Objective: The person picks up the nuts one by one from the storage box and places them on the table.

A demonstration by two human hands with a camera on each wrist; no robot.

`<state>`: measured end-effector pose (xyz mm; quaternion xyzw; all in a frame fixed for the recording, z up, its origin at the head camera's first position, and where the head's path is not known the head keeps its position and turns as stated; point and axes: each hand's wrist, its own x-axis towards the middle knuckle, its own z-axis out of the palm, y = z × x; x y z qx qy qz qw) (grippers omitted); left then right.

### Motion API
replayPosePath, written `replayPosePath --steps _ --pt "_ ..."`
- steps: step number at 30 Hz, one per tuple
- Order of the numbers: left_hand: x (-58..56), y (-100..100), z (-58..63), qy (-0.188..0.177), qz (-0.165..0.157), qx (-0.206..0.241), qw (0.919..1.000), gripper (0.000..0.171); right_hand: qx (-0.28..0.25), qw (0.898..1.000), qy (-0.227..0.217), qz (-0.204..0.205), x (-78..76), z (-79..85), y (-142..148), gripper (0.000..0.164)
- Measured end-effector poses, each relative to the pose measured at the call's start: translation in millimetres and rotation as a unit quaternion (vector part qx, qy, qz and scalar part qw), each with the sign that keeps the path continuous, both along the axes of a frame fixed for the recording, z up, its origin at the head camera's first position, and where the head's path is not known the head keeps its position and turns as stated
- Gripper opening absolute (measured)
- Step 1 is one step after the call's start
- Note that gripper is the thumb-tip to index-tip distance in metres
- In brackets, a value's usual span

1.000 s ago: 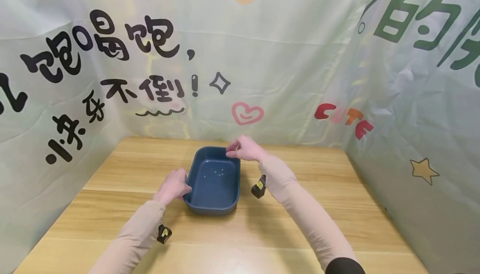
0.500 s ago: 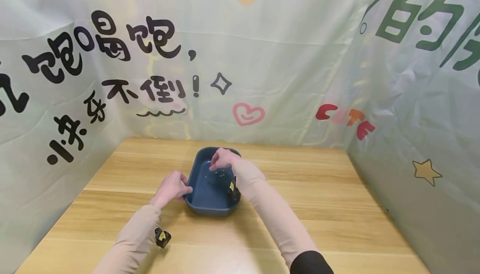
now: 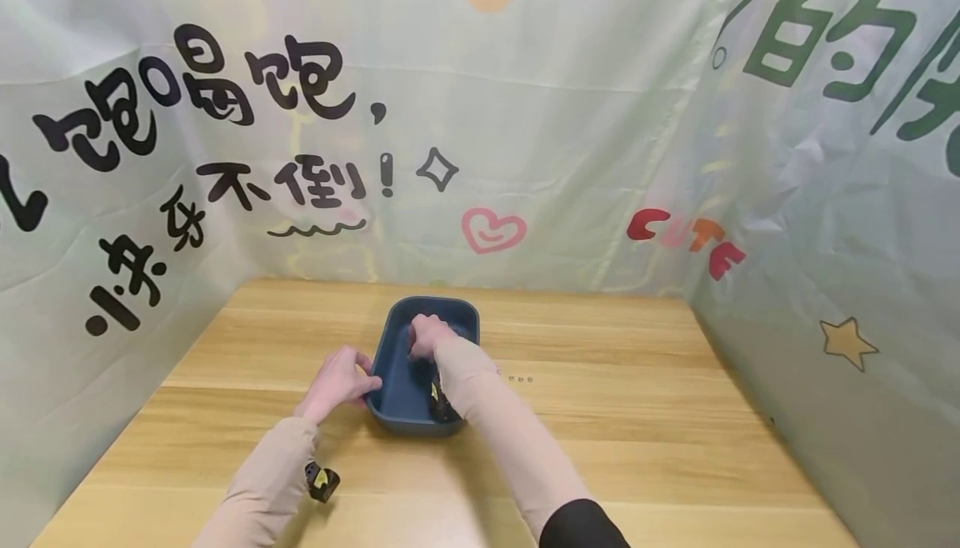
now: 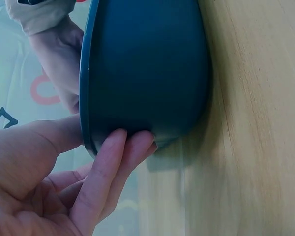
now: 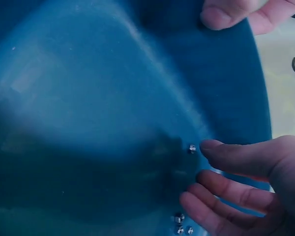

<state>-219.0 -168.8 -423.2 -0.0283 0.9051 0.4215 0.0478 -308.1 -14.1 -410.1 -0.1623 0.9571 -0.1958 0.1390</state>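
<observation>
A dark blue rectangular tub (image 3: 408, 428) stands on the wooden table. My left hand (image 3: 339, 379) grips its left rim; in the left wrist view the fingers press the outer wall, the thumb over the rim. My right hand (image 3: 427, 336) reaches down inside the tub. Seen from the right wrist, a small shiny metal piece (image 5: 192, 148) lies just off the right thumb's tip, and the thumb and fingers are spread apart with nothing between them. Several more small metal pieces (image 5: 180, 219) lie on the tub floor beside the fingertips.
Several tiny ring-like pieces (image 3: 521, 379) lie in a row on the table (image 3: 615, 414) right of the tub, partly behind the right sleeve (image 3: 502, 423). Printed cloth walls (image 3: 570, 156) enclose the table at the back and sides.
My right hand has moved from the tub's back right rim to the left and down into the tub. The row of pieces on the table has come into view. The left hand stays at the rim.
</observation>
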Motion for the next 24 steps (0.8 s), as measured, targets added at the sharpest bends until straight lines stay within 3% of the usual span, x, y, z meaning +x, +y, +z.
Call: replayPosePath --steps 5,19,24 --pt "0.9 -2 1.2 0.002 -0.001 -0.016 0.9999 0.018 0.029 0.999 0.016 0.018 -3.8 -7.1 -9 0.017" --pt "1.5 -1 0.6 0.008 -0.007 -0.017 0.9998 0.016 0.053 0.998 -0.001 0.026 -14.1 -21.2 -22 0.016" --pt "0.8 -2 -0.5 0.007 -0.008 -0.019 0.9997 0.016 0.046 0.999 0.014 0.014 -5.9 -17.5 -21 0.014"
